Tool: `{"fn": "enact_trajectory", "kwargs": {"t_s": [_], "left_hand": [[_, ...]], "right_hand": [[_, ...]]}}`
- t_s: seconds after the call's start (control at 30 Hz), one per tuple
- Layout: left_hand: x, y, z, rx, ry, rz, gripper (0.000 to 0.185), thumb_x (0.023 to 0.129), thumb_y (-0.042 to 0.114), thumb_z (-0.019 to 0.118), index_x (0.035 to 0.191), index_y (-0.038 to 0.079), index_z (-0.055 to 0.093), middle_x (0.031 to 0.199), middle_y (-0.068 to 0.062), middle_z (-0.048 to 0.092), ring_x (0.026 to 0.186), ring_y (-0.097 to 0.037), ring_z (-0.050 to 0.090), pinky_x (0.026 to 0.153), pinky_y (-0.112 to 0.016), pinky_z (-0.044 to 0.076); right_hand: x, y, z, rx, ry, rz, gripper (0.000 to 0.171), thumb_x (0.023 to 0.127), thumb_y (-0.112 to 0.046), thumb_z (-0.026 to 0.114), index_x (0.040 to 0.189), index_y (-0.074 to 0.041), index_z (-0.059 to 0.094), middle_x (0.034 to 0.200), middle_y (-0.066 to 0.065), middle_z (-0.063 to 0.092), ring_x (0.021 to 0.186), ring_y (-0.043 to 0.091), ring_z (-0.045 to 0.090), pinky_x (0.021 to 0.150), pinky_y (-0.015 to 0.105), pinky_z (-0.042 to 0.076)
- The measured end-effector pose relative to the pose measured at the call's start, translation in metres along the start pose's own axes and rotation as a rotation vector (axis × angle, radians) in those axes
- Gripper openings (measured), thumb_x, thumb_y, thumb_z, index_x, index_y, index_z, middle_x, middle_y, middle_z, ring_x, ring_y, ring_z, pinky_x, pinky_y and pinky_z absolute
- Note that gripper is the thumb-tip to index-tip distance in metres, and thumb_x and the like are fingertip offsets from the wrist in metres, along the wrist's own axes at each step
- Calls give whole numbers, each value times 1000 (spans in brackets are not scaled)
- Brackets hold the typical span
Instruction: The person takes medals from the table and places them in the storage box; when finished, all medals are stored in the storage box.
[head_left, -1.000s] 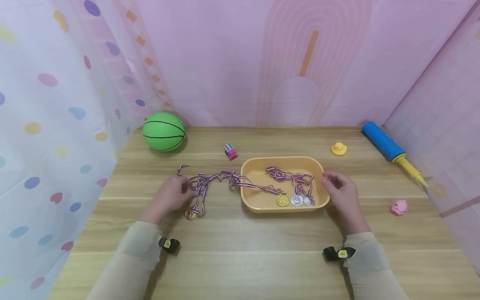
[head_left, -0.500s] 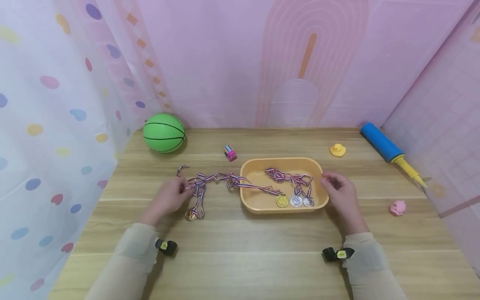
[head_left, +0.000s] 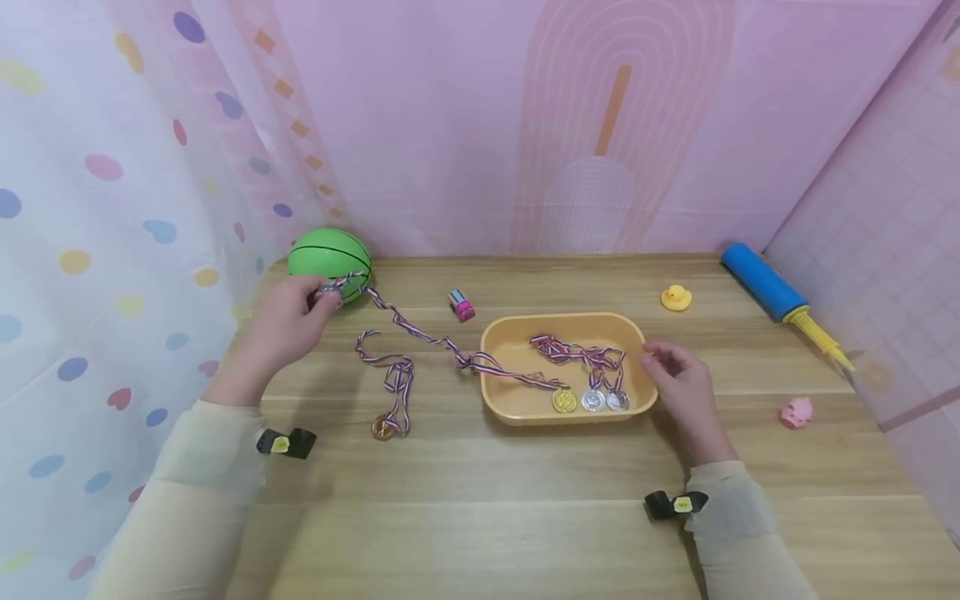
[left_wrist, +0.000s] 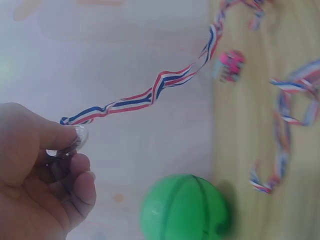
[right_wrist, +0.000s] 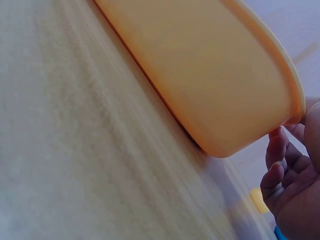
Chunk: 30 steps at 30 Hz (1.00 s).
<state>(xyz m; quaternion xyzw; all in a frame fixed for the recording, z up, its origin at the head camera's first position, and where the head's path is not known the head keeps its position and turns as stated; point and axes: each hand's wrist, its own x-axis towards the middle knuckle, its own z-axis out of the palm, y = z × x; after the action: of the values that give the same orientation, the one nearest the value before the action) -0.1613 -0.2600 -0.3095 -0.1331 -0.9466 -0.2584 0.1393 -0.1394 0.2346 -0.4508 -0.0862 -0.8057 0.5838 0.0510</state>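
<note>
My left hand (head_left: pixel 279 325) is raised at the left, in front of the green ball, and pinches a silver medal (left_wrist: pixel 74 142) between thumb and fingers. Its striped ribbon (head_left: pixel 408 327) stretches down rightward to a tangle at the tub's left rim. At the right end of the orange-yellow plastic tub (head_left: pixel 517 417), my right hand (head_left: pixel 686 392) pinches the rim. Inside the tub lie a gold medal (head_left: pixel 564 401) and two silver medals (head_left: pixel 592 401) with bunched ribbons. Left of the tub, a bronze-gold medal (head_left: pixel 384 428) rests on the table, its ribbon (head_left: pixel 401 375) loosely curled.
A green ball (head_left: pixel 330 250) sits at the back left. A small pink toy car (head_left: pixel 461 305) stands behind the tub. To the right are a yellow rubber duck (head_left: pixel 677 298), a blue and yellow hand pump (head_left: pixel 768 283) and a pink toy pig (head_left: pixel 797 412).
My left hand has lifted up and leftward with the silver medal, pulling its ribbon away from the bronze-gold medal's ribbon on the table. My right hand stays at the tub's rim.
</note>
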Motion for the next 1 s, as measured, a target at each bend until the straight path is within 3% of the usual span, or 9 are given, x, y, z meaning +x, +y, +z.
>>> {"fn": "enact_trajectory", "kwargs": {"t_s": [0.1,0.3,0.43,0.67,1.0], "left_hand": [[7,13,-9,-8,56,8,22,96,13,55,76,5,56,62,-5,44,55,-18,38,50,-28,30],[13,37,-16,-142,107,-45,24,98,22,53,95,1,64,82,-11,56,72,-19,44,61,-25,35],[16,51,-18,-273,125,-60,25,99,21,53,95,-1,62,77,-9,54,69,-17,45,57,-21,37],[22,73,-25,-475,212,-20,17,98,12,55,91,-3,59,68,-4,52,63,-14,49,55,-18,41],[26,80,-17,-596,176,-83,21,97,20,58,103,0,62,76,-6,55,68,-16,51,56,-18,44]], "right_hand": [[0,0,0,-2,-5,9,35,94,-26,63,119,-3,60,101,5,57,91,16,51,74,19,46],[0,0,-1,10,-6,1,35,94,-27,63,118,-2,60,100,5,57,91,15,51,74,18,45],[1,1,0,16,-5,-4,34,93,-25,64,117,-2,61,98,4,57,90,15,51,73,18,45],[1,-2,-1,21,-1,-6,33,93,-24,64,117,-1,61,97,2,57,89,14,51,72,18,45],[0,0,0,18,0,-22,33,93,-24,64,116,0,61,95,1,57,86,14,51,70,18,45]]}}
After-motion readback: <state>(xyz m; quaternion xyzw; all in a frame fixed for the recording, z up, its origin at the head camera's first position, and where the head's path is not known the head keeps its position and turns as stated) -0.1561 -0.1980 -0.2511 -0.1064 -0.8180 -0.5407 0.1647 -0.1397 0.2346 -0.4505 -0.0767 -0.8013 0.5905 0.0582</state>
